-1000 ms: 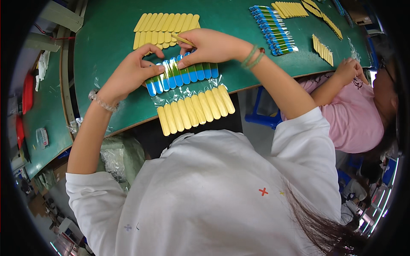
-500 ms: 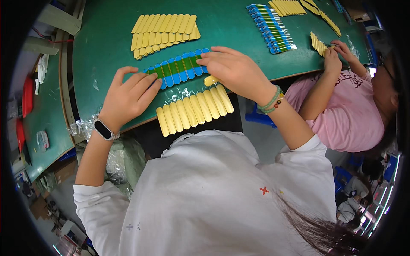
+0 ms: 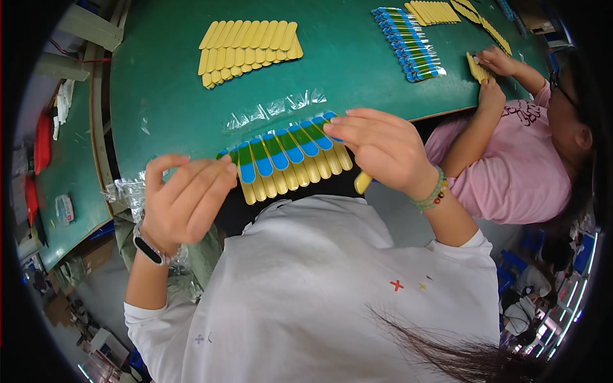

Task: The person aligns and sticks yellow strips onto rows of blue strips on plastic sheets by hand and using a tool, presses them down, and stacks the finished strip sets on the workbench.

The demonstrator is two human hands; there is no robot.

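Note:
A curved row of joined blue-and-green oblong strips [image 3: 294, 152] stretches between my two hands. My left hand [image 3: 186, 201] pinches its left end, and at the right end my right hand [image 3: 388, 153] grips it between thumb and fingers. A single yellow oblong stick [image 3: 363, 183] also shows below my right palm, apparently held there. Directly under the blue-and-green row, a row of yellow oblong sticks [image 3: 299, 176] lies on my lap at the table edge, its upper part covered.
A crinkled clear film strip [image 3: 274, 108] lies on the green table [image 3: 345, 57]. Farther back are stacked yellow sticks [image 3: 249, 51] and a pile of blue-and-green rows [image 3: 408, 45]. At right, a co-worker in a pink shirt [image 3: 498, 169] handles yellow sticks [image 3: 477, 67].
Both hands have drawn the blue-and-green row off the table toward me, over the yellow row. The clear film now lies bare on the table behind it.

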